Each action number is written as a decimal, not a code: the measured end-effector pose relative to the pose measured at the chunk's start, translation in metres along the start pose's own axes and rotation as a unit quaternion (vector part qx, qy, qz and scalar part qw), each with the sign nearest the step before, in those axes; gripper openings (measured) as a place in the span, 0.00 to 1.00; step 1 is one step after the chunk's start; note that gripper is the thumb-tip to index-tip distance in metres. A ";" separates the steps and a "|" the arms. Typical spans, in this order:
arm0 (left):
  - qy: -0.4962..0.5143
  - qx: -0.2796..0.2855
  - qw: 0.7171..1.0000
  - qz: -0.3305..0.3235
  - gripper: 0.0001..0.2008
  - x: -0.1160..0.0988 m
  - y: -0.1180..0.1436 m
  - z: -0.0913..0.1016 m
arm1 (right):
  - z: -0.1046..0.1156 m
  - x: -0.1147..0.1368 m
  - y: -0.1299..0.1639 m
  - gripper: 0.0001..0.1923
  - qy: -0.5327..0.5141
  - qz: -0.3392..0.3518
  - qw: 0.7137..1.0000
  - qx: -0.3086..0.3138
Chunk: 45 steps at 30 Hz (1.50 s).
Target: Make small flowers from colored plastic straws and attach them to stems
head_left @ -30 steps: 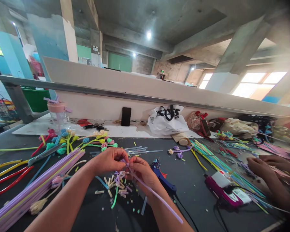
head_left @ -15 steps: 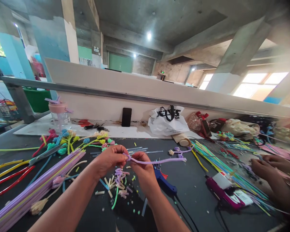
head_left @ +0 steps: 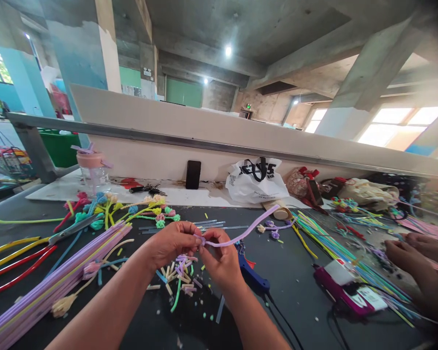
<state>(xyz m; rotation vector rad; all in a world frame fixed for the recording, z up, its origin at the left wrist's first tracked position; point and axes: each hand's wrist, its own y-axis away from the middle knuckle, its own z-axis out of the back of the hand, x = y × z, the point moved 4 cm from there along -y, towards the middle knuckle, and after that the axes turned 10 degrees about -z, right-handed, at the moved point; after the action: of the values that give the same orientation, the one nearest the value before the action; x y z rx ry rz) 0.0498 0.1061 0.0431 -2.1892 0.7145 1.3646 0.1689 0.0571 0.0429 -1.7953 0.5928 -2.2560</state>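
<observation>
My left hand (head_left: 171,243) and my right hand (head_left: 221,257) meet above the dark table (head_left: 299,272), both pinching one end of a purple pipe cleaner (head_left: 248,230). Its free end curves up and to the right, toward a paper cup lying on its side. Under my hands lies a heap of short cut pipe cleaner bits (head_left: 180,277) in purple, cream and green. A blue glue gun (head_left: 253,277) lies just right of my right wrist.
A bundle of long purple pipe cleaners (head_left: 54,282) lies at left, with finished coloured flowers (head_left: 131,211) behind. A white plastic bag (head_left: 255,180) and a black phone (head_left: 193,174) stand at the back wall. Another person's hands (head_left: 416,253) work at right beside a magenta box (head_left: 346,291).
The pipe cleaner's free end swung from hanging down by my right forearm, out to the right, then up and away. My hands stayed together at its other end.
</observation>
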 end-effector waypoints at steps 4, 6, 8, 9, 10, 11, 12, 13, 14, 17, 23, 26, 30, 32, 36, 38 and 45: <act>-0.003 0.005 1.000 -0.005 0.08 0.001 0.000 0.000 | 0.002 0.005 0.000 0.09 0.038 0.023 0.999 -0.007; -0.008 0.002 1.000 -0.005 0.08 0.001 0.001 0.000 | 0.002 0.007 0.001 0.09 0.066 0.041 0.997 -0.006; -0.017 -0.005 1.000 0.000 0.08 0.001 0.002 0.000 | 0.003 0.008 0.002 0.09 0.087 0.062 0.994 -0.006; -0.022 -0.009 1.000 0.002 0.08 0.000 0.003 0.000 | 0.003 0.008 0.002 0.08 0.096 0.071 0.993 -0.009; -0.026 -0.011 1.000 0.004 0.09 0.000 0.003 0.000 | 0.003 0.008 0.002 0.08 0.103 0.079 0.991 -0.012; -0.029 -0.010 0.999 0.006 0.09 -0.001 0.004 0.000 | 0.004 0.008 0.002 0.08 0.110 0.086 0.990 -0.016; -0.032 -0.010 0.999 0.007 0.09 -0.001 0.004 0.000 | 0.004 0.008 0.002 0.08 0.115 0.092 0.989 -0.019; -0.033 -0.009 0.999 0.009 0.09 -0.002 0.004 -0.001 | 0.004 0.007 0.002 0.08 0.121 0.096 0.988 -0.019; -0.033 -0.007 0.999 0.008 0.09 -0.002 0.004 -0.001 | 0.004 0.007 0.002 0.08 0.124 0.098 0.987 -0.018; -0.029 -0.010 1.000 0.005 0.08 -0.001 0.003 -0.001 | 0.003 0.007 0.002 0.08 0.135 0.103 0.985 -0.013; 0.019 0.001 1.000 0.016 0.06 0.007 0.000 0.004 | 0.000 0.012 0.003 0.07 0.151 0.117 0.981 -0.022; 0.041 0.002 0.999 0.018 0.06 0.011 -0.001 0.007 | -0.001 0.011 0.004 0.08 0.160 0.119 0.980 -0.027; 0.047 0.011 0.999 0.017 0.06 0.011 0.000 0.008 | -0.002 0.010 0.003 0.08 0.164 0.114 0.979 -0.035; 0.043 0.016 0.999 0.021 0.06 0.010 0.001 0.008 | -0.003 0.009 0.003 0.07 0.161 0.109 0.980 -0.035; 0.021 0.041 0.999 0.018 0.08 0.006 0.004 0.010 | -0.004 0.006 0.002 0.07 0.152 0.089 0.984 -0.028; 0.002 0.054 0.999 0.008 0.07 0.005 0.004 0.011 | -0.005 0.003 0.003 0.07 0.146 0.072 0.986 -0.025; -0.014 0.032 0.999 0.003 0.06 0.007 0.002 0.013 | -0.005 -0.004 0.004 0.06 0.087 0.021 0.996 0.006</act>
<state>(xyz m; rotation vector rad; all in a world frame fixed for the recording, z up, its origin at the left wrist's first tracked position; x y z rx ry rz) 0.0425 0.1112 0.0315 -2.1165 0.7457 1.3540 0.1642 0.0563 0.0366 -1.5749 0.6393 -2.3982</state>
